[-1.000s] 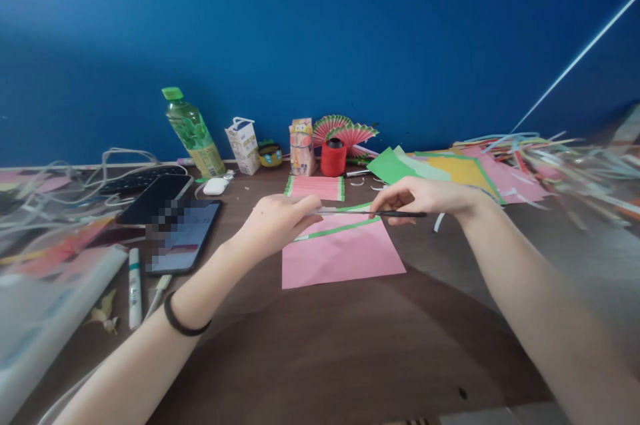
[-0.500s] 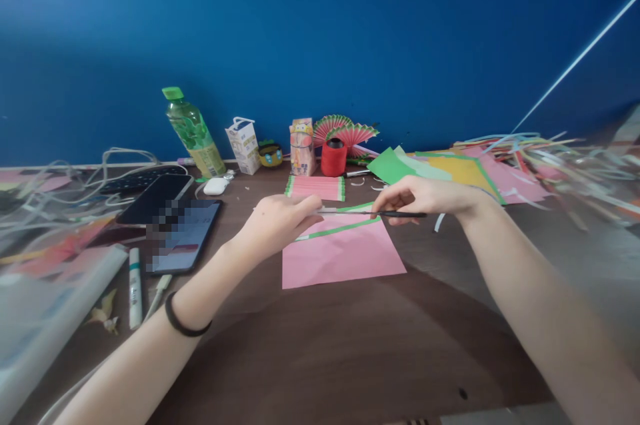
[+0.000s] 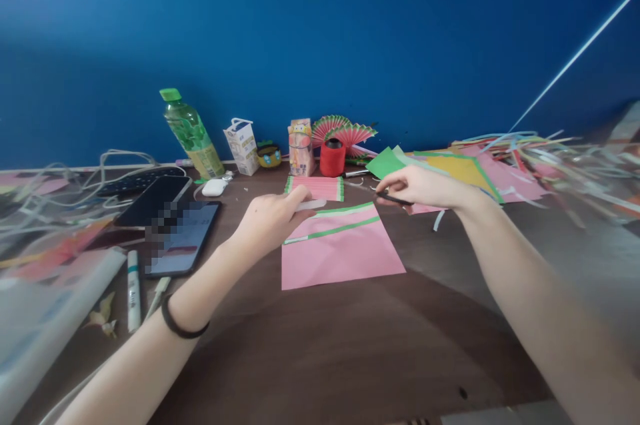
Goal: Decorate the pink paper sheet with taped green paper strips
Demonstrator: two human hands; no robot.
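Observation:
My left hand (image 3: pixel 267 220) is closed around a pale, narrow sheath (image 3: pixel 311 204), whose rounded end sticks out to the right past my fingertips. To the right, my right hand (image 3: pixel 407 186) grips a black-handled knife (image 3: pixel 395 198); its thin blade is blurred and hard to see. Below and between both hands lies a pink sheet of paper (image 3: pixel 345 255), with a green strip (image 3: pixel 345 226) slanting across its upper part and green along its top edge. My left hand is over its upper left corner.
Behind stand a green bottle (image 3: pixel 193 135), a white carton (image 3: pixel 241 147), a pink box (image 3: pixel 301 148), a red thread spool (image 3: pixel 333 158) and pleated paper fans (image 3: pixel 355 132). Phones (image 3: pixel 187 238) and a marker (image 3: pixel 133 292) lie left. Coloured sheets (image 3: pixel 460 172) and paper strips (image 3: pixel 575 165) fill the right.
My hands have drawn apart: the knife has come out of the sheath, moving right with my right hand, while the sheath stays in my left. The pink sheet has not moved.

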